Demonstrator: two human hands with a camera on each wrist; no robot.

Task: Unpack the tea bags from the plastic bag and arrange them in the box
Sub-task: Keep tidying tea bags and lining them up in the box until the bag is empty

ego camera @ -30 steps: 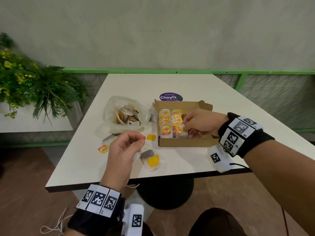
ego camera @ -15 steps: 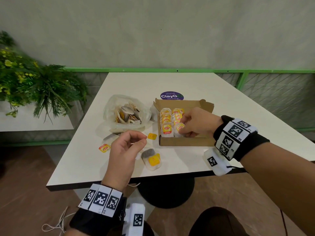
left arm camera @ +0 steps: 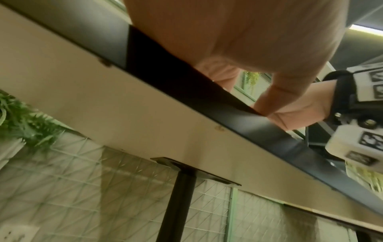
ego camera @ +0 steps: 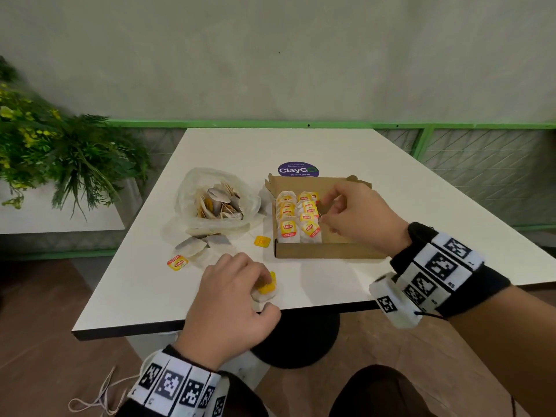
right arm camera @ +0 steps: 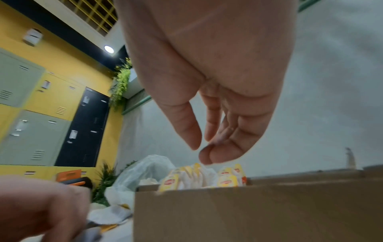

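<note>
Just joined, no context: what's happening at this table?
A person is moving tea bags from a plastic bag into a cardboard box. Two rows of tea bags already stand in the box's left part. The right hand hovers over those rows, fingers loosely curled, holding nothing visible. The left hand picks up a loose tea bag near the table's front edge. More tea bags remain in the plastic bag and beside it.

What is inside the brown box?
The brown box holds two rows of tea bags with yellow tags, standing along its left side. The right hand covers part of the rest.
</note>
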